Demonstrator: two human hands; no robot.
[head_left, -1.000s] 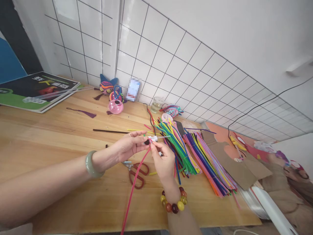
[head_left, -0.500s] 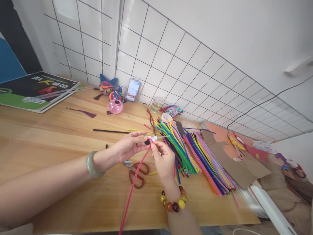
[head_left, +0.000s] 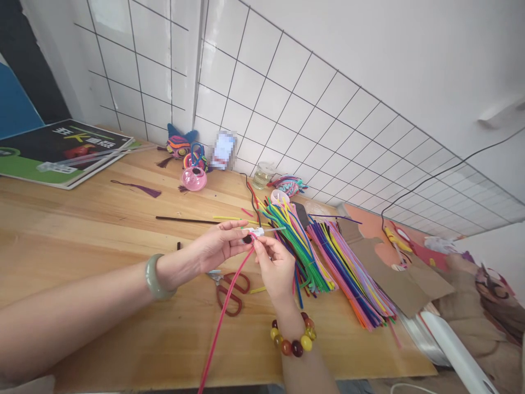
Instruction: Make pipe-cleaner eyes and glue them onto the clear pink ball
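My left hand point(head_left: 217, 246), with a green bangle at its wrist, pinches a small black round piece point(head_left: 247, 239) between thumb and fingers. At that piece's edge, the fingertips of my right hand point(head_left: 275, 268) are closed on a bright pink pipe cleaner point(head_left: 225, 303). Its long tail hangs down toward me past the table's front edge. Just behind my fingertips is a small white device point(head_left: 258, 231) with a clear stick, apparently a glue gun, partly hidden. Below my left hand lie red-handled scissors point(head_left: 229, 294).
Two bundles of coloured pipe cleaners, one mostly green point(head_left: 303, 251) and one mixed point(head_left: 350, 268), lie to the right beside cardboard point(head_left: 385, 268). A pink bowl point(head_left: 193, 179), glass cup point(head_left: 263, 176) and phone point(head_left: 223, 149) stand near the wall. Another person point(head_left: 471, 306) sits at far right.
My right hand has shifted very slightly to the right, still pinching the pink pipe cleaner. My left hand stays put. At far right, the other person's hand and the things by it have moved.
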